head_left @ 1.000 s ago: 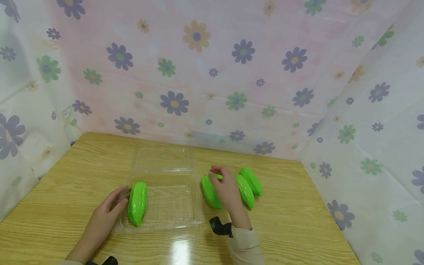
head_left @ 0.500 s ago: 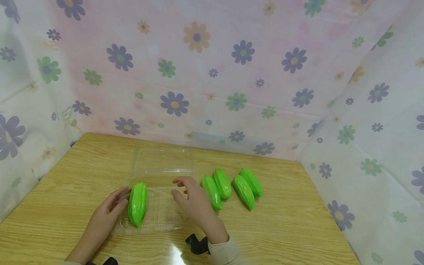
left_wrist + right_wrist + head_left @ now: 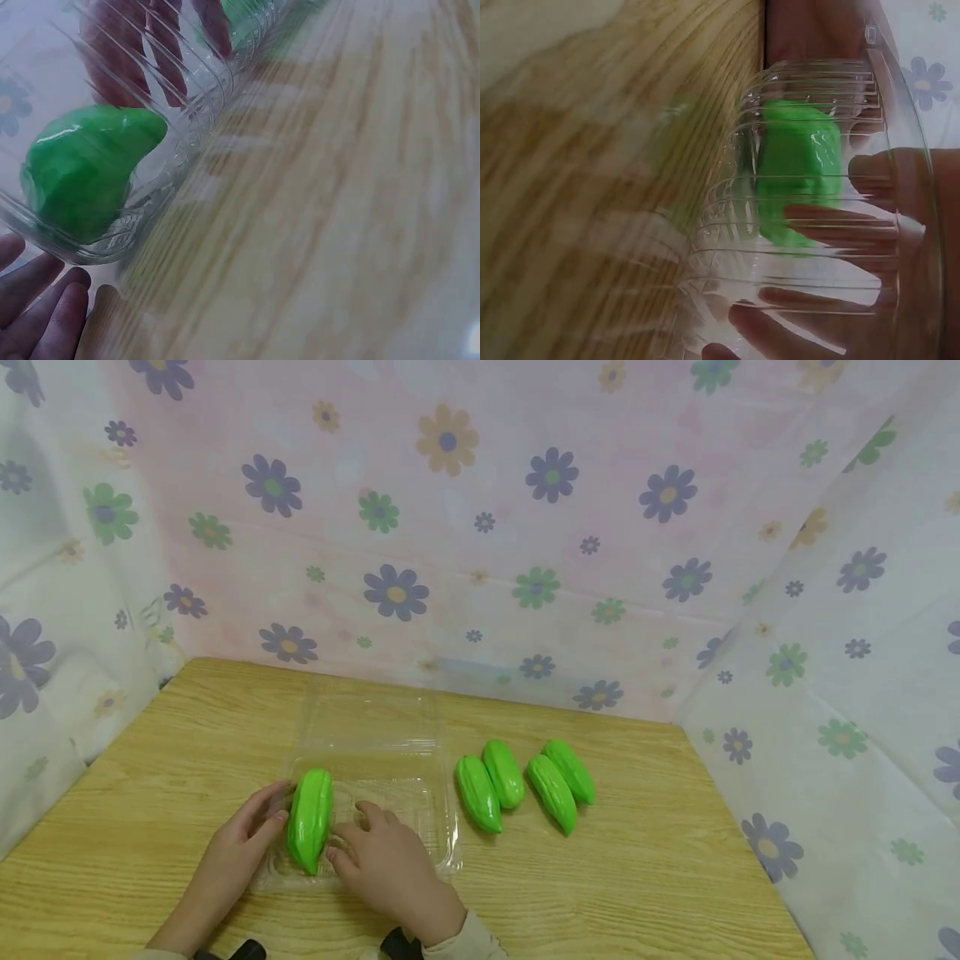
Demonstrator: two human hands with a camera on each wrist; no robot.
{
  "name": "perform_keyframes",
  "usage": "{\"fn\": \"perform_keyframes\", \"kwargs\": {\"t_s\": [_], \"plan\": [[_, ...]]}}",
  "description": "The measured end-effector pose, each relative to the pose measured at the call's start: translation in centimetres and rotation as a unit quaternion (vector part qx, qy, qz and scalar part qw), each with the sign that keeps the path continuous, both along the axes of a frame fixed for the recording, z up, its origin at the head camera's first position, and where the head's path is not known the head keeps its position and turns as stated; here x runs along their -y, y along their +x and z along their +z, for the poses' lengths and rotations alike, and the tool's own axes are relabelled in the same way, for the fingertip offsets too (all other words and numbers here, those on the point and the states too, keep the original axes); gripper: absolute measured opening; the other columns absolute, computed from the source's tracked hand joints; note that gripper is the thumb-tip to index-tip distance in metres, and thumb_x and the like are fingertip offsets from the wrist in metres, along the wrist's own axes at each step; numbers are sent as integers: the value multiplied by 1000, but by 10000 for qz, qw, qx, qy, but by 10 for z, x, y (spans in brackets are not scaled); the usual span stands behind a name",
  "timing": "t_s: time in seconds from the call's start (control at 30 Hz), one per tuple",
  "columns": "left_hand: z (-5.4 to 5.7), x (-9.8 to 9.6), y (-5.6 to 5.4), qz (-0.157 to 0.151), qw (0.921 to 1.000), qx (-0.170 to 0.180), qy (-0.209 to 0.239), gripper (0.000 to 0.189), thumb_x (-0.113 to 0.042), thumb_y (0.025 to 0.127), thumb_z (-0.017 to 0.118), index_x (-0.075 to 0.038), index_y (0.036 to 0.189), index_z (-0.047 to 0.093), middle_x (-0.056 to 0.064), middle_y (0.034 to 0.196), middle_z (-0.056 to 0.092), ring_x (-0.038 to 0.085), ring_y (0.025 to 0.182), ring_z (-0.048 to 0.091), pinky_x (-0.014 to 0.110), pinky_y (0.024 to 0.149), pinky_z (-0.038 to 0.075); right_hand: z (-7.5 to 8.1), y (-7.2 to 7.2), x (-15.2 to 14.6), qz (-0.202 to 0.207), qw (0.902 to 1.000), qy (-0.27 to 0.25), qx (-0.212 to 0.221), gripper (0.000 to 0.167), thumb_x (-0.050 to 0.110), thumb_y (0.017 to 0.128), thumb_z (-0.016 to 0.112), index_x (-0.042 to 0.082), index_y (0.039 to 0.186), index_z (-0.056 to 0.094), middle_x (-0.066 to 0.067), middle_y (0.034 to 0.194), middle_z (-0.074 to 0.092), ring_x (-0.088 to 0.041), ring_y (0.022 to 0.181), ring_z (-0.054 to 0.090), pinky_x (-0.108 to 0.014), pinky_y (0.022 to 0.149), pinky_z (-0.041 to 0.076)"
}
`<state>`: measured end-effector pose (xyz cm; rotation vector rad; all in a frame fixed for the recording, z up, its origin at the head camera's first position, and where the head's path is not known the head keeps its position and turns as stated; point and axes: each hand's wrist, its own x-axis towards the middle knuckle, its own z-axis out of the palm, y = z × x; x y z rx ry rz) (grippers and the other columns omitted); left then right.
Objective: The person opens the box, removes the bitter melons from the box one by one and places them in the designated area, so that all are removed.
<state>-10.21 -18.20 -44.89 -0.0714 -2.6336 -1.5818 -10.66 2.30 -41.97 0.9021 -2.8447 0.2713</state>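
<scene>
A glossy green ridged fruit [image 3: 310,818], pointed at its near end, lies along the left side of a clear plastic clamshell box [image 3: 453,827]. My left hand [image 3: 236,839] rests at the box's left edge beside that fruit, fingers loosely bent; in the left wrist view its fingers [image 3: 45,315] lie outside the clear wall. My right hand [image 3: 393,868] is over the box, its spread fingertips at or close to the fruit's right side. Through the wall, the right wrist view shows the same fruit [image 3: 799,165] with right-hand fingers [image 3: 832,221] beside it. Contact cannot be made out.
Several more green fruits [image 3: 478,795] lie in two pairs on the wooden table [image 3: 660,877], right of the box. The box's lid [image 3: 375,718] is folded back toward the rear. Flowered cloth [image 3: 450,527] hangs behind the table and along both sides.
My right hand has swung left from the paired fruits to the fruit in the box. That fruit has tilted or shifted slightly. My left hand has stayed at the box's left edge.
</scene>
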Motion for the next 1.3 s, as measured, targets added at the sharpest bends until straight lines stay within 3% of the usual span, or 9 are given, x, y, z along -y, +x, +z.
{"fn": "perform_keyframes", "kwargs": {"t_s": [0.2, 0.37, 0.63, 0.73, 0.83, 0.97, 1.03, 1.13, 1.3], "plan": [[-1, 1, 0, 2, 10000, 34, 67, 55, -42, 94, 39, -13, 139, 30, 14, 139, 33, 36, 121, 36, 52, 93, 33, -1, 0, 0, 196, 9997, 111, 71, 40, 46, 92, 39, 32, 129, 45, -1, 131, 43, -18, 113, 47, -33, 78, 48], [0, 2, 0, -13, 10000, -60, 47, 54, -38, 95, 40, -11, 139, 30, 21, 138, 32, 41, 120, 34, 56, 92, 32, 1, 0, 2, 765, 9962, 276, -304, 50, 38, 92, 46, 31, 139, 30, -8, 140, 32, -18, 115, 45, -31, 86, 45], [5, 2, 2, -114, 9997, -83, 178, 53, -37, 94, 42, -13, 140, 29, 21, 140, 29, 42, 123, 29, 57, 93, 29, 1, 0, 4, 1391, 9869, 134, -810, 36, 22, 92, 47, 32, 126, 51, -15, 144, 22, -22, 130, 24, -29, 101, 31], [4, 1, 2, -76, 9997, -230, 97, 50, -34, 95, 43, -14, 139, 31, 15, 137, 36, 31, 123, 33, 38, 98, 33, 1, 0, 5, 1303, 9883, -163, -777, 25, 22, 88, 53, 25, 113, 58, -16, 143, 23, -24, 129, 25, -29, 100, 31], [3, 0, 2, -48, 9990, -430, 92, 47, -31, 95, 44, -14, 137, 34, 10, 132, 44, 7, 119, 37, 10, 92, 31, 0, 0, 5, 986, 9926, -479, -526, 26, 27, 83, 61, 19, 106, 53, -16, 143, 22, -22, 124, 34, -24, 93, 39], [0, -1, 2, -112, 9981, -574, 182, 45, -29, 95, 43, -13, 137, 35, 7, 130, 47, -8, 110, 39, 0, 83, 26, 1, 0, 5, 736, 9950, -638, -209, 53, 33, 81, 65, 17, 127, 43, -14, 144, 19, -18, 117, 43, -19, 79, 46], [0, 0, 1, -151, 9983, -543, 158, 45, -30, 96, 42, -14, 137, 34, 5, 132, 46, -5, 113, 39, 0, 83, 26, 2, 0, 5, 782, 9954, -535, -169, 62, 32, 83, 62, 20, 137, 33, -16, 144, 18, -19, 116, 45, -20, 77, 47], [0, 0, 0, -216, 9987, -446, 124, 46, -32, 96, 41, -14, 138, 33, 3, 134, 43, 10, 119, 39, 1, 84, 27, 3, 0, 4, 946, 9948, -237, -280, 58, 31, 88, 55, 27, 140, 30, -20, 145, 15, -23, 120, 40, -24, 82, 46], [3, 0, 0, -199, 9995, -227, 68, 52, -36, 95, 40, -12, 140, 29, 9, 138, 37, 30, 123, 34, 30, 97, 35, 3, 0, 6, 1280, 9890, 232, -700, 37, 30, 93, 45, 35, 130, 46, -19, 145, 12, -27, 128, 26, -31, 97, 36]]}}
